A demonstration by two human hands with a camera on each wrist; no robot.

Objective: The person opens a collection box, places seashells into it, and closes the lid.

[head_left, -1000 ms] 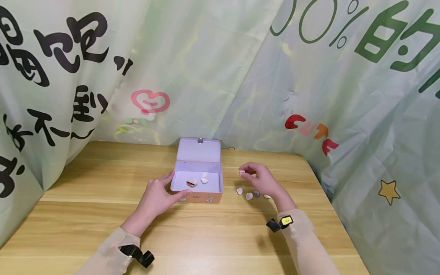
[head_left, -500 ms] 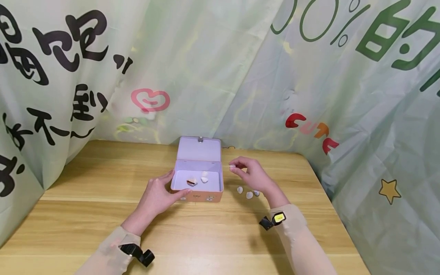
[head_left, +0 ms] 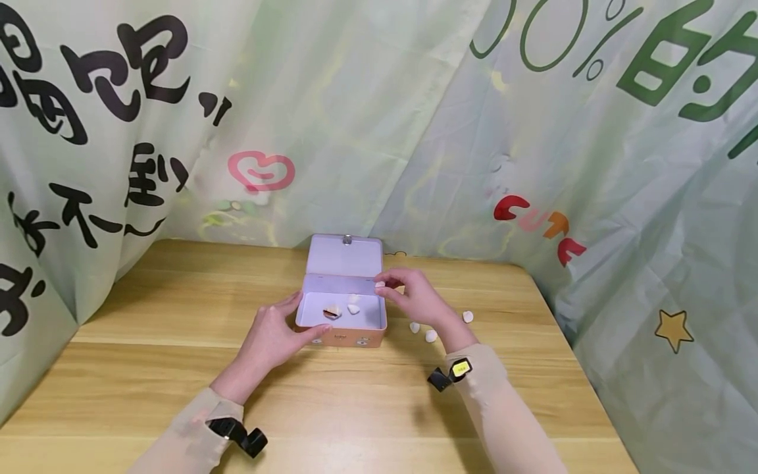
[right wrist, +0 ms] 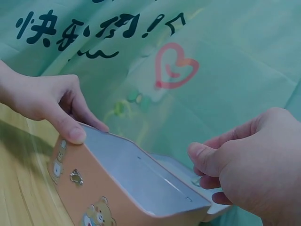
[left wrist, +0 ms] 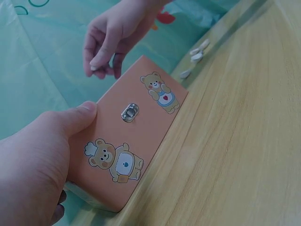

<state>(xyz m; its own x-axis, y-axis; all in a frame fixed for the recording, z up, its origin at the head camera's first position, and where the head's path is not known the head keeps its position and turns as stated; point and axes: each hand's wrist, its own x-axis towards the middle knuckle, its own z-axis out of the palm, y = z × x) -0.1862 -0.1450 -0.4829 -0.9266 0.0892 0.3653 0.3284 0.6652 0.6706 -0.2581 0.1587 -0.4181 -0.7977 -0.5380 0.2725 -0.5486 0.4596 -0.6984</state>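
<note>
An orange tin box (head_left: 348,339) with bear pictures on its front stands on the table, its lavender lid (head_left: 345,255) swung up at the back. My left hand (head_left: 266,345) grips the box's left side, thumb over the front rim. Between thumb and fingertips of my right hand (head_left: 419,297) is a small white shell (head_left: 379,285), held up at the box's right rim. Inside lie a brown-edged shell (head_left: 331,313) and a white shell (head_left: 353,309), with a paler piece behind. The right wrist view hides the pinched shell behind the fingers.
Right of the box a few loose white shells lie on the wooden table: one shell (head_left: 414,327) near the box, another shell (head_left: 431,336) beside it, a third shell (head_left: 468,316) beyond the right wrist. A printed curtain (head_left: 331,131) hangs behind the table.
My right hand has moved left with the pinched white shell, from above the loose shells to the box's right rim. My left hand keeps its grip on the box.
</note>
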